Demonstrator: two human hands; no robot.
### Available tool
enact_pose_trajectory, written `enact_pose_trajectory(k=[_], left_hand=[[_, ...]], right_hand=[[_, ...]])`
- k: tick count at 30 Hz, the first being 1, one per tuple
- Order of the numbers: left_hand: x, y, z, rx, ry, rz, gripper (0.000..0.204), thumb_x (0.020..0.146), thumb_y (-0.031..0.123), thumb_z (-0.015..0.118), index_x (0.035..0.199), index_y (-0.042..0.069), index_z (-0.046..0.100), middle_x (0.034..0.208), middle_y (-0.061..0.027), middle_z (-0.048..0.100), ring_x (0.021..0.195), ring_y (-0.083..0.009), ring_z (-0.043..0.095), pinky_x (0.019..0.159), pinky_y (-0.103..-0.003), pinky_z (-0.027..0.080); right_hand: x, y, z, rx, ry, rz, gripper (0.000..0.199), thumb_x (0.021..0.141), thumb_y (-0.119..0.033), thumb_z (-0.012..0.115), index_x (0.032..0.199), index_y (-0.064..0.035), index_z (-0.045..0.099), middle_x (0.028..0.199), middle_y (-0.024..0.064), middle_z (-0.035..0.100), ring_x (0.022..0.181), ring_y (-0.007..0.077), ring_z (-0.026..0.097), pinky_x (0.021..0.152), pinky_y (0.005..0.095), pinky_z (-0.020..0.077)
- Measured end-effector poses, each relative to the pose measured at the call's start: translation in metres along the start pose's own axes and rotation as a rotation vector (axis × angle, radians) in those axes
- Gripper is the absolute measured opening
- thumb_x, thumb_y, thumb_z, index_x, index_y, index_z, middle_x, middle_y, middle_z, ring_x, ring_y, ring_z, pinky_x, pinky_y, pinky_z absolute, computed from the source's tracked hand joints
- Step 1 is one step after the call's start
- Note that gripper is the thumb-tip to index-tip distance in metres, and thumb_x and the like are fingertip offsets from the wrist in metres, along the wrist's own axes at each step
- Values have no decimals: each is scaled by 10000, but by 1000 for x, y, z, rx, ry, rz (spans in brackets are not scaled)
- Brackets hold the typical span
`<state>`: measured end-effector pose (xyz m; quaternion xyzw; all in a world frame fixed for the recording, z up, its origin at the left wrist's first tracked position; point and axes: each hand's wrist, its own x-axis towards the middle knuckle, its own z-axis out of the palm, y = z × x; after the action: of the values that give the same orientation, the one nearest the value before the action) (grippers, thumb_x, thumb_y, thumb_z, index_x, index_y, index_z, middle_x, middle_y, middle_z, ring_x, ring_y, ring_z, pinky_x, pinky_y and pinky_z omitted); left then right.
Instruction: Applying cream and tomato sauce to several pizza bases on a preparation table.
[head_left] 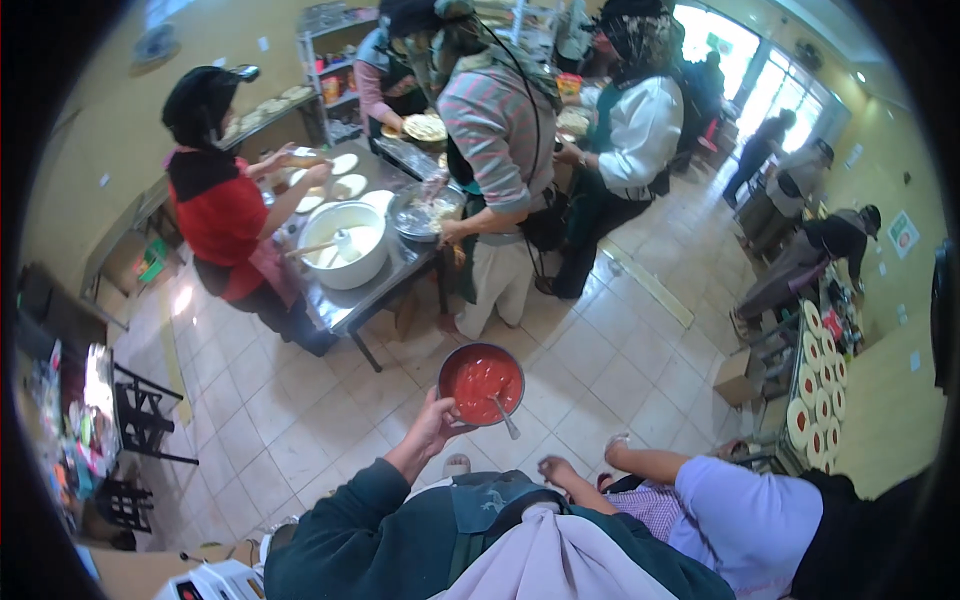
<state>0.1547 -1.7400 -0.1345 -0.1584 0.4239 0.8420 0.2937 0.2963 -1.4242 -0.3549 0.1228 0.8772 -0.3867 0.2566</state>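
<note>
My left hand [435, 425] grips the edge of a dark round bowl [441, 388], its thumb by the rim. Thick red sauce [478, 375] covers the inside of the bowl. A metal spoon [506, 418] rests in the sauce, its handle sticking out over the near right rim. Lower and to the right, my right hand [558, 470] hangs apart from the bowl; its fingers look curled in, with nothing visible in them.
A person in lavender [745, 515] stands close on my right. Ahead, several people work around a metal table [345, 312] with a large white pot [350, 268] and flat dough rounds [350, 187]. Sauce-topped rounds [823, 405] cover a table at right. A black stool [150, 415] stands left.
</note>
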Motion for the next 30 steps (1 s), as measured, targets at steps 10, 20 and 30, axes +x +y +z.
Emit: enact_pose_trajectory(k=[10,20,30], left_hand=[[118,23,105,190,-286,-241,494,727,98,513,1201,143,381,1042,-77,536,963,-221,556,807,-470,482],[217,-11,214,219,-414,-419,482,678,114,522,1158,60,505,1121,-106,586,980,-251,580,768,-391,513],[282,-95,371,182,-468,-411,250,725,116,526,969,64,542,1036,-85,594,981,-219,555,881,-449,458]], right_hand=[[-11,-30,-69,246,338,191,307,818,-230,593,1021,-1,622,833,166,652,731,251,645,670,331,512],[-42,-51,-211,572,709,-32,313,848,-90,551,1155,-31,549,876,64,596,720,137,582,656,288,496],[-57,-63,-387,420,893,-406,749,719,-59,743,1358,-76,354,890,54,518,688,109,514,639,253,463]])
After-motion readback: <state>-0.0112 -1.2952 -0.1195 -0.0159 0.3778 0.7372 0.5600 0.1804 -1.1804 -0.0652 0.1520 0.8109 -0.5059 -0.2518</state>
